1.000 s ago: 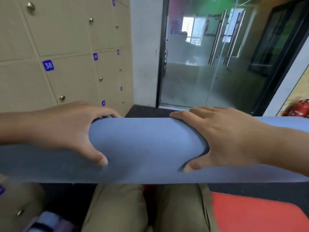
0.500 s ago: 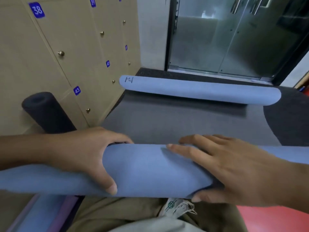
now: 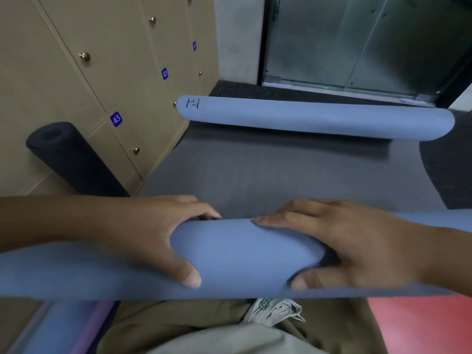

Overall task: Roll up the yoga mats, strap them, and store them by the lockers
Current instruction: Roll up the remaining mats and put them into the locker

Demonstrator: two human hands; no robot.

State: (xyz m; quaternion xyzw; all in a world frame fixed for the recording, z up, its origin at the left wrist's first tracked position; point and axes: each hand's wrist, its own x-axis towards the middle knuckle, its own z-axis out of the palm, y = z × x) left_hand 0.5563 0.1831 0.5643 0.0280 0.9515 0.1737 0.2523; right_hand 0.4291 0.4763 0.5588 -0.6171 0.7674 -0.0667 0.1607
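Observation:
A blue yoga mat with a grey underside (image 3: 281,175) lies spread on the floor in front of me. Its near end is wound into a thick blue roll (image 3: 242,254) that crosses the whole view. My left hand (image 3: 153,238) grips this roll left of centre, fingers over the top and thumb on the near side. My right hand (image 3: 357,251) grips it right of centre the same way. The mat's far end (image 3: 306,118) curls up in a loose blue tube near the glass door.
Beige numbered lockers (image 3: 76,72) fill the left side. A black rolled mat (image 3: 69,159) leans against them. A blue and purple roll (image 3: 58,325) lies at bottom left, a red mat (image 3: 421,325) at bottom right. A glass door (image 3: 357,39) stands ahead. My knees are below the roll.
My view has tipped down from the door to the floor, showing the spread mat and its far curl. Both hands keep their grip on the near roll.

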